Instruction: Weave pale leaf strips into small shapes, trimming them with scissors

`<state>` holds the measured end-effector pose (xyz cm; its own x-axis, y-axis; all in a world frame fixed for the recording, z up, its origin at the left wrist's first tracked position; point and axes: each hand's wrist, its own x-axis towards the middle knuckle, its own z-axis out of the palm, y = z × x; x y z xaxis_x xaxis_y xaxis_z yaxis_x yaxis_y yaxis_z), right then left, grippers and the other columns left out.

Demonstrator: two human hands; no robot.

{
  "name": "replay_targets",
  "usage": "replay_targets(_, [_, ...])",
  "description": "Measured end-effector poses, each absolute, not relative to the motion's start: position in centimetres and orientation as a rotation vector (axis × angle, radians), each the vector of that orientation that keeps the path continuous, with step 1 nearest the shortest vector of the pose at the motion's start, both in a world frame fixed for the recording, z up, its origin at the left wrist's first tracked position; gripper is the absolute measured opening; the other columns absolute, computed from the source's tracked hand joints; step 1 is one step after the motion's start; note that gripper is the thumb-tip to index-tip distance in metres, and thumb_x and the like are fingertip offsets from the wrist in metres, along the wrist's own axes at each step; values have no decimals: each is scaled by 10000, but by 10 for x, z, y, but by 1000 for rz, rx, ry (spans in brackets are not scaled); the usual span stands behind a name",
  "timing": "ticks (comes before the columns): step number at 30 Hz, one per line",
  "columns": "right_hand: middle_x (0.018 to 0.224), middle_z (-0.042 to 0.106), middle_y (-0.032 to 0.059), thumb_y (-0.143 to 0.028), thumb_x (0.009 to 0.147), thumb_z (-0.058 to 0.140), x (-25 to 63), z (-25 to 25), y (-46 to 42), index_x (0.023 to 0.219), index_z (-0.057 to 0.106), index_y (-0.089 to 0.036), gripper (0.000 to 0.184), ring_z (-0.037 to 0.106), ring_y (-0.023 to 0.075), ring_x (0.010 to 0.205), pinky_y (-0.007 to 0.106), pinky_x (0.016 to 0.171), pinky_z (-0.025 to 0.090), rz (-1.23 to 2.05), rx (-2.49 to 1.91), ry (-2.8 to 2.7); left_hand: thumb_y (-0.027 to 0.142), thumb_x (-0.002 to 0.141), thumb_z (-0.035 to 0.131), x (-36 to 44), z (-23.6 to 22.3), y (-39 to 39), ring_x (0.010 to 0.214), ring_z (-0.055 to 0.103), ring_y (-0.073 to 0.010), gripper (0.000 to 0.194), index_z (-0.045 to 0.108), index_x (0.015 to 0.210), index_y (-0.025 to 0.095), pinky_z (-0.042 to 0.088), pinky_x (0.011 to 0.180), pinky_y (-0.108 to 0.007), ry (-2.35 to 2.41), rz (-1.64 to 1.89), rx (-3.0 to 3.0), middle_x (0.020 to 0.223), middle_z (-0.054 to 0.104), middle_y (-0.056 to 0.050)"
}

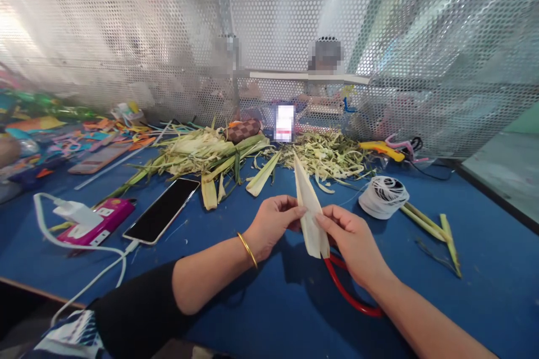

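A pale, pointed piece of corn husk (309, 207) is held up between my two hands, its tip pointing away from me and a split showing at its near end. My left hand (275, 221) pinches its left edge between thumb and fingers. On the other edge, the thumb and fingers of my right hand (347, 235) are closed on the same husk. Red-handled scissors (351, 297) show below my right hand; their blades are hidden, and I cannot tell whether that hand also holds them.
Husks (197, 151) and shredded strips (328, 157) lie along a perforated metal screen (295, 11). A ball of white string (383, 197) and stalks (446, 241) sit right. Left are a phone (162, 212), a magenta power strip (99, 221) and a white cable (120, 258). People sit beyond the screen.
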<state>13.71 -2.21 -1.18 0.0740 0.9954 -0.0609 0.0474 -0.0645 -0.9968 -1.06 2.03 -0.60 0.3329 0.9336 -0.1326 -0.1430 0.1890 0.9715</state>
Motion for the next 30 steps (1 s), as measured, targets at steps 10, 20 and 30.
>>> replay_targets(10, [529,515,-47,-476,662,710,142,-6,-20,826,617,-178,353,443,103,472,223,454,372,1111,-1312,-1147,-26,655,449,-23,8,18,1128,516,-221,447,627,985,217,400,982,-413,809,1223,2496,1131,617,-67])
replay_targets(20, [642,628,20,-488,692,675,145,6,-22,812,688,-168,342,529,128,524,266,533,437,1566,-1007,-993,208,794,538,-22,17,9,756,579,-157,62,562,737,203,453,725,-270,843,915,2328,779,625,-38])
replay_targets(30, [749,648,17,-381,621,790,137,-5,-24,800,668,-172,301,558,149,692,268,673,447,1428,-1095,-1017,244,636,711,-12,16,3,691,570,-125,230,626,826,145,438,634,-232,853,857,1232,781,642,-22])
